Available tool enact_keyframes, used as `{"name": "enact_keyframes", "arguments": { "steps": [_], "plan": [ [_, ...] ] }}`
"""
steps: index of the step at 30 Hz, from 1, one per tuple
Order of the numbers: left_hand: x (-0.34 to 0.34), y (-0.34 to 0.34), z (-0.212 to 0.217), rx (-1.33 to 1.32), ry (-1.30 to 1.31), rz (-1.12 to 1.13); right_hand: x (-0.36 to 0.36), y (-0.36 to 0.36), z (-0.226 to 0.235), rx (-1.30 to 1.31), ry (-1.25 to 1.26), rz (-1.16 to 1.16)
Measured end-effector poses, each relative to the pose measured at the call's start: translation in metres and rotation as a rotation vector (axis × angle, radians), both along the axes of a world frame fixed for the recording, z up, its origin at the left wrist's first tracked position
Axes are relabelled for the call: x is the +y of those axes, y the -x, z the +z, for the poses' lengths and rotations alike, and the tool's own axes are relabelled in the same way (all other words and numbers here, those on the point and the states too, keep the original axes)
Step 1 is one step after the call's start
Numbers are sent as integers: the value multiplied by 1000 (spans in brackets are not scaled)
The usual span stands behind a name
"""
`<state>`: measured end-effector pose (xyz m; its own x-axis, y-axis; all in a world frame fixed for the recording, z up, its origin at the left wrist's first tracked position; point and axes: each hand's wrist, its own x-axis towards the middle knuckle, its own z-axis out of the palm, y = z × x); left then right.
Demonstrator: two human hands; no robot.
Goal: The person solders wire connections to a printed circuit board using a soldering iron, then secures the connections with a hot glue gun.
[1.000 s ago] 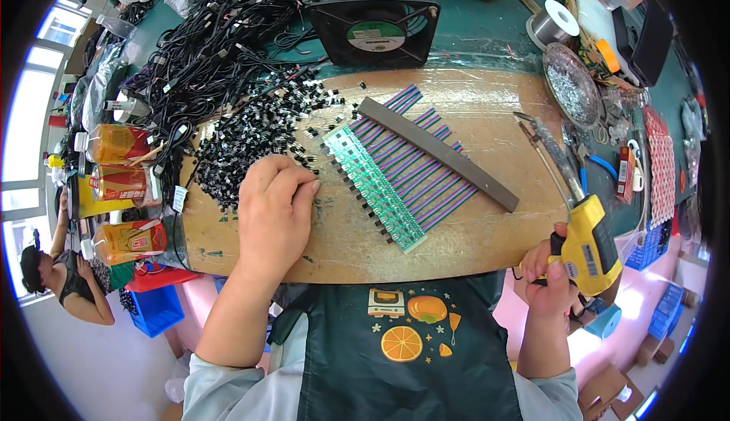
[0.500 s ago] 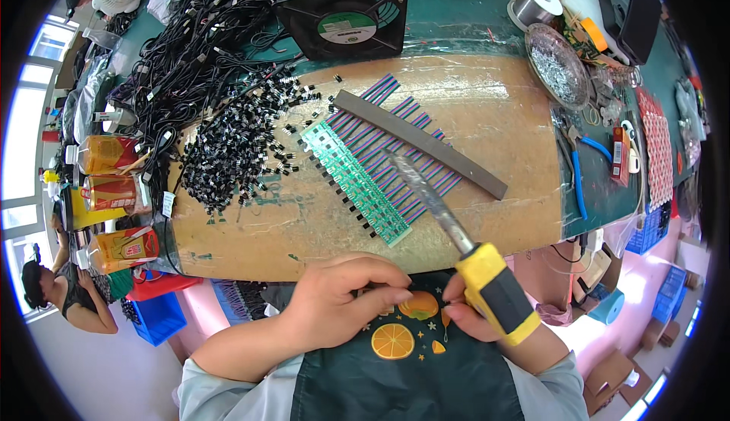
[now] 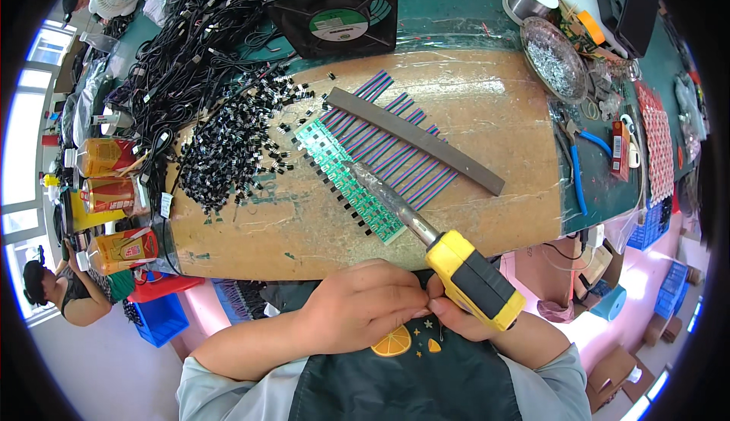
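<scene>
A soldering iron (image 3: 471, 276) with a yellow and black handle rests across my right hand (image 3: 460, 318), which is closed beneath it. Its metal barrel slants up to the left, with the tip over a green circuit board strip (image 3: 353, 182). Flat multicoloured wires (image 3: 426, 185) fan out from the board's right side, and small black parts line its left edge. Close to the table's front edge, my left hand (image 3: 365, 307) is closed too, its fingertips meeting those of my right hand. Whatever lies between the fingertips is hidden.
A dark flat bar (image 3: 418, 140) lies over the wires. Left of the board is a heap of small black connectors (image 3: 228, 140), with tangled black cables (image 3: 190, 49) behind. A fan (image 3: 334, 14) stands at the back; blue-handled pliers (image 3: 576, 166) and a metal dish (image 3: 553, 60) lie right.
The soldering iron has swung left and down, so its barrel now crosses the board. My hands have come together until their fingertips meet. The view has shifted slightly.
</scene>
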<state>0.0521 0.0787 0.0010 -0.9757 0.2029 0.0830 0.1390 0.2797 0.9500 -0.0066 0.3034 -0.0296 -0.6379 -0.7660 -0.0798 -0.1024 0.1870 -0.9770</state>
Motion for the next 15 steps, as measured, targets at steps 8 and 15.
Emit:
{"name": "enact_keyframes", "arguments": {
  "steps": [8, 15],
  "plan": [
    [-7, 2, -5, 260, 89, -54, 2, -5, -7, -188, 50, -36],
    [-19, 1, -26, 284, 451, 371, 23, 7, 4, -11, 99, 41]
  ]
}}
